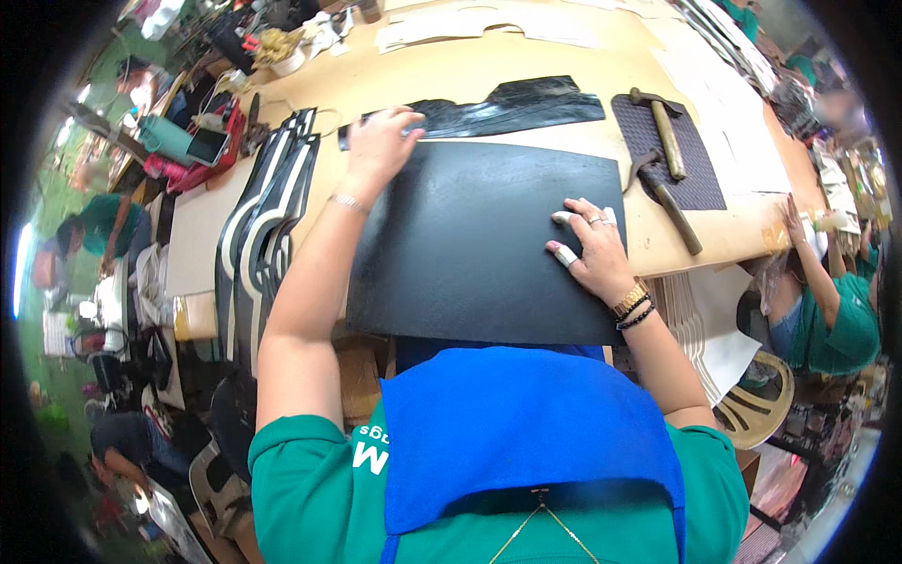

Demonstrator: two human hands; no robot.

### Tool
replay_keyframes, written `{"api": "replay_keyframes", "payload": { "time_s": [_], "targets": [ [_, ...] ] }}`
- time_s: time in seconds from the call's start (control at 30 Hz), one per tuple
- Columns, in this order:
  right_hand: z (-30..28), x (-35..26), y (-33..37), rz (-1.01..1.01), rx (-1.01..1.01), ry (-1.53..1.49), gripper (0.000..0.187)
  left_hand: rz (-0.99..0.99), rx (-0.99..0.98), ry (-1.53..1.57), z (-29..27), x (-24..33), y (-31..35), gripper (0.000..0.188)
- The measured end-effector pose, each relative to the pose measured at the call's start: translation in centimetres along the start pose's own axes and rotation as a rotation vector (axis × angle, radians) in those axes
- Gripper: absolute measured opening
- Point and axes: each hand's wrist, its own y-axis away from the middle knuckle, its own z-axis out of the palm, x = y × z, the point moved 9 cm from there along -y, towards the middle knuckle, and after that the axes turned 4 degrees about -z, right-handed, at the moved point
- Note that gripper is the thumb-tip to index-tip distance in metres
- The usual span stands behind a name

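Note:
A large black sheet [479,244] lies flat in front of me, its near edge by my blue apron. My right hand [599,252] rests on its right side, fingers apart, white wraps on several fingertips. Just beyond the sheet's far left corner, my left hand [383,148] is over the left end of some glossy black leather-like pieces [512,108]. Its fingers are bent, with thumb and forefinger apart; I see nothing held between them. The hand partly hides that end of the pieces.
Two hammers [671,141] lie on and beside a dark textured mat [700,155] at the right. Black-and-cream strips [272,207] hang over the table's left edge. Pale sheets [484,26] lie at the back. A person in green [827,310] sits at the right.

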Motion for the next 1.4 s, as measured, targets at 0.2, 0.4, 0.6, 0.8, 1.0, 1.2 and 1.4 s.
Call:
{"api": "replay_keyframes", "payload": {
  "time_s": [0.2,0.4,0.6,0.8,1.0,1.2,1.4],
  "targets": [
    [-0.4,0.3,0.2,0.034,0.003,-0.039,0.042,0.234,-0.155,0.045,7.5,4.5,-6.7,0.025],
    [-0.4,0.4,0.1,0.054,0.004,-0.082,0.042,0.441,-0.043,-0.011,8.7,4.4,-7.5,0.016],
    [-0.7,0.1,0.2,0.003,0.071,-0.070,0.038,0.187,0.430,0.008,1.0,1.3,-8.3,0.012],
    [-0.5,4.6,1.1,0.282,0.315,-1.006,0.050,0.429,0.297,0.511,-10.9,7.3,-4.8,0.015],
    [0.0,5.3,4.0,0.527,0.167,-1.899,0.081,0.034,-0.694,0.642,-0.4,6.4,6.7,0.014],
    [-0.6,6.1,7.2,0.541,-0.120,-0.989,0.034,0.071,-0.748,0.525,1.6,9.5,10.0,0.038],
    [-0.4,3.3,8.0,0.425,-0.188,-0.917,0.025,0.350,-0.736,0.723,4.0,21.2,9.9,0.036]
  ]
}}
